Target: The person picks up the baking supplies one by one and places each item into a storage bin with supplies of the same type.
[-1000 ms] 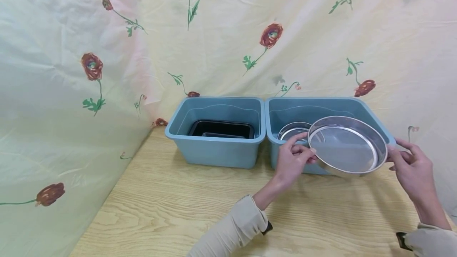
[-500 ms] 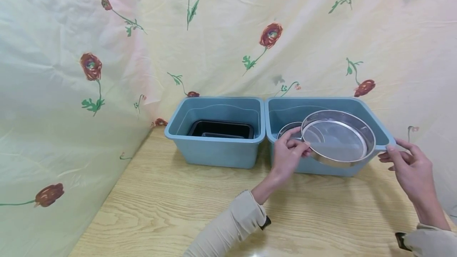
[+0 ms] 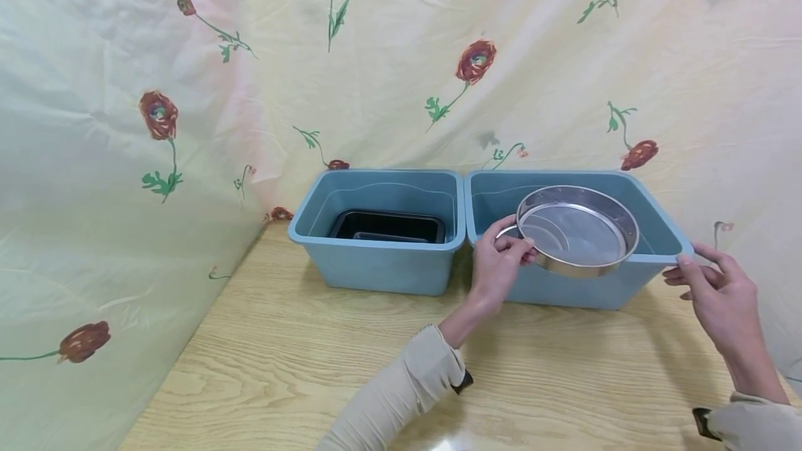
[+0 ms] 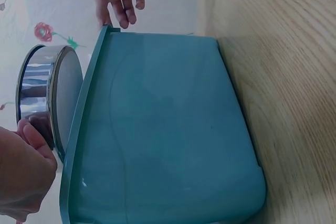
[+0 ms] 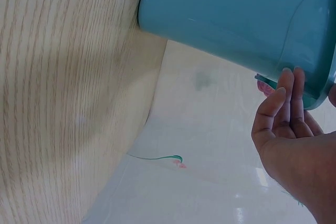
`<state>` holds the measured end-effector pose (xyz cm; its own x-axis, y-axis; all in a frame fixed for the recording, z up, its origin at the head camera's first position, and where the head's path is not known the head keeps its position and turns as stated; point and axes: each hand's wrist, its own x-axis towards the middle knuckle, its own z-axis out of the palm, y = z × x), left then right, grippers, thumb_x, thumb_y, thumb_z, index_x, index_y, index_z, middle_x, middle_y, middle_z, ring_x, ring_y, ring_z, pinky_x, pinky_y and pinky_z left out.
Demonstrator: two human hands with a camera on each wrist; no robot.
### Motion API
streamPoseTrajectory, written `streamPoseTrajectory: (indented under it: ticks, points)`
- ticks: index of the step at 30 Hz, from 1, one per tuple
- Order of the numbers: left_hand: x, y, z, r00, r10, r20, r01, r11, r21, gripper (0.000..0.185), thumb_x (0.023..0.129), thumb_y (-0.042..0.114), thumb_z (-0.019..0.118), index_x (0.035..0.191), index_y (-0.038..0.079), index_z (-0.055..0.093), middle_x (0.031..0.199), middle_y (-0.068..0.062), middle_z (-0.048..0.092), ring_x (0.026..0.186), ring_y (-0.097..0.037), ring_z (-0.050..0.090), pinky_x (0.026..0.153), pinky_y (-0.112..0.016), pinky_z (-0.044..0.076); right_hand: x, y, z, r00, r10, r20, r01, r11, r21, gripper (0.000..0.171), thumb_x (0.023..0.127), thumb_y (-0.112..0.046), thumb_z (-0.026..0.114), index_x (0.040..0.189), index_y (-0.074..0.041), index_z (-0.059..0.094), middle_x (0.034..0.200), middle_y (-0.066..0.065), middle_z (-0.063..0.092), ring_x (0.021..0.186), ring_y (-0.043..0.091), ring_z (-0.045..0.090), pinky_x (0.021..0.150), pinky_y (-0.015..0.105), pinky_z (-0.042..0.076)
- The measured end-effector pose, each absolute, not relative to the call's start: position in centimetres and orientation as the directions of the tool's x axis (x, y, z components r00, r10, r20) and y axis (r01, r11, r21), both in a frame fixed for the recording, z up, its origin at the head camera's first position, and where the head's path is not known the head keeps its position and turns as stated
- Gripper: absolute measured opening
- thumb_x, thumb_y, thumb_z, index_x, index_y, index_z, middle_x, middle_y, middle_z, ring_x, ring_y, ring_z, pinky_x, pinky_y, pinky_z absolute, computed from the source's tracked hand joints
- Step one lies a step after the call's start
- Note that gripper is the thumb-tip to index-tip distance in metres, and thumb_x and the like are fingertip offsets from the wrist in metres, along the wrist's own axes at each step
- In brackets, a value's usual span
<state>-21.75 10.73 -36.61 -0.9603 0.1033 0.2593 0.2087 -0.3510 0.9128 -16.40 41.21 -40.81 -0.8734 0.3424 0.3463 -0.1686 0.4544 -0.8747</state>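
Observation:
My left hand (image 3: pixel 496 263) pinches the near-left rim of a round metal sieve (image 3: pixel 579 232) with a fine mesh bottom. The sieve is held tilted over the front rim of the right blue plastic bin (image 3: pixel 564 291). Through its mesh shows the curved edge of a smaller round metal piece (image 3: pixel 509 231) inside that bin, mostly hidden. At the bin's front right corner, my right hand (image 3: pixel 723 298) grips the rim, thumb on top and fingers underneath. In the right wrist view those fingers (image 5: pixel 286 90) lie against the bin's outer wall.
A second blue bin (image 3: pixel 382 270) stands directly to the left, with a black rectangular loaf pan (image 3: pixel 388 217) inside. Both bins sit on a wood-grain table (image 3: pixel 301 353). Flower-printed cloth (image 3: pixel 388 110) hangs behind and along the left side.
The sieve has moved left and back, farther over the right bin, with my left hand. My right hand, earlier close to the sieve's right edge, has stayed at the bin's corner.

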Motion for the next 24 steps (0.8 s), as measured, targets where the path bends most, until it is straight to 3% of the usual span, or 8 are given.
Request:
streamPoseTrajectory:
  ticks: [8,24]
  points:
    - [-22.2,10.7,-36.5,-0.959,0.095,0.267,0.222,-0.336,0.915,0.041,0.096,-0.005,0.065,0.137,-0.005,0.060,0.080,-0.006,0.071,0.068,-0.008,0.064,0.068,-0.019,0.056,-16.2,41.2,-40.7,-0.875,0.334,0.350,-0.181,0.445,-0.877,0.042,0.109,-0.017,0.054,0.150,-0.019,0.047,0.087,-0.030,0.067,0.076,-0.012,0.063,0.061,0.009,0.046]
    - [-23.3,10.9,-36.1,-0.964,0.045,0.262,0.231,-0.343,0.910,0.042,0.093,-0.008,0.065,0.135,-0.006,0.060,0.078,-0.009,0.072,0.068,-0.014,0.067,0.068,-0.023,0.058,-16.3,41.1,-40.8,-0.873,0.342,0.349,-0.167,0.463,-0.870,0.040,0.109,-0.017,0.053,0.149,-0.019,0.048,0.087,-0.030,0.066,0.076,-0.012,0.063,0.061,0.009,0.046]
